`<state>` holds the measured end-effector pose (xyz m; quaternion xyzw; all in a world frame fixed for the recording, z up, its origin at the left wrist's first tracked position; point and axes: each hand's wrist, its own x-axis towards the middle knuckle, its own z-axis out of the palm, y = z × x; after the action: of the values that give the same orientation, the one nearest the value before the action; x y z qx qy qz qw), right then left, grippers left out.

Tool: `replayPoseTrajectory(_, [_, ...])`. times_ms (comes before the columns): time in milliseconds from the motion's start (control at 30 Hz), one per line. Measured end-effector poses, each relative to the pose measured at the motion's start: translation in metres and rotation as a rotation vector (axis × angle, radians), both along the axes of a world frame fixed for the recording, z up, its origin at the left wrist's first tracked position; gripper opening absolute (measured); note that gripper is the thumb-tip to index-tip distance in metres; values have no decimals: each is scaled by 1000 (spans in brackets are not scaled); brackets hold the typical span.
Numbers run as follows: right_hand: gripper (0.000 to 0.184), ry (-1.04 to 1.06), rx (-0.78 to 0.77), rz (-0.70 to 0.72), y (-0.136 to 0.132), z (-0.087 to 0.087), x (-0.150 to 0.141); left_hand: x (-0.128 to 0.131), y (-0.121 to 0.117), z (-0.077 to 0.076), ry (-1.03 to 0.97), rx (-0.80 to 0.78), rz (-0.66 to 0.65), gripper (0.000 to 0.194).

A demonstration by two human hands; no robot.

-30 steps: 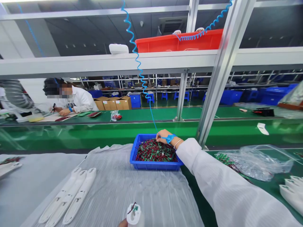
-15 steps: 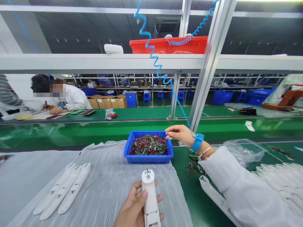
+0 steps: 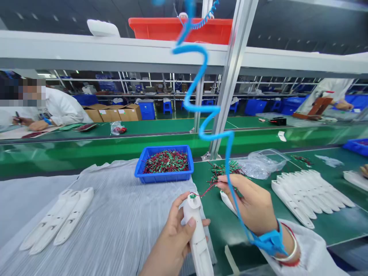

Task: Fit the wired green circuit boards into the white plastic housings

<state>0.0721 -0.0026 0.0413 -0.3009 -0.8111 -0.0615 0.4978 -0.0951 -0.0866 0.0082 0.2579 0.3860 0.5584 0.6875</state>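
Observation:
My left hand [image 3: 172,234] is shut around a long white plastic housing [image 3: 197,230], holding it upright in front of me. A small green circuit board [image 3: 192,196] sits at the housing's top end, and a thin red wire [image 3: 205,193] runs from it to my right hand [image 3: 248,203]. That hand pinches the wire between its fingertips. A blue wrist strap [image 3: 268,241] circles my right wrist, and its coiled blue cord [image 3: 201,107] rises past the camera. The inside of the housing is hidden by my fingers and the board.
A blue tray [image 3: 163,177] of wired green boards stands ahead on bubble wrap [image 3: 115,218]. Loose boards [image 3: 225,170] and a clear plastic bag [image 3: 261,165] lie to its right. White housings lie in rows on both sides. A co-worker [image 3: 54,109] sits across the line.
My right hand has moved from above the tray to the housing and now pinches the red wire. My left hand has raised the housing, and the view has tilted lower.

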Motion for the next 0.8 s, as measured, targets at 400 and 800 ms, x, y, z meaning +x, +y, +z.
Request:
replayPoseTrajectory(400, [17,442,-756,43,12,-44,65,9,13,-3,-112,-149,8,44])
replayPoseTrajectory(800, [33,834,-1259,137,-36,-85,84,122,65,-6,-3,42,-80,22])
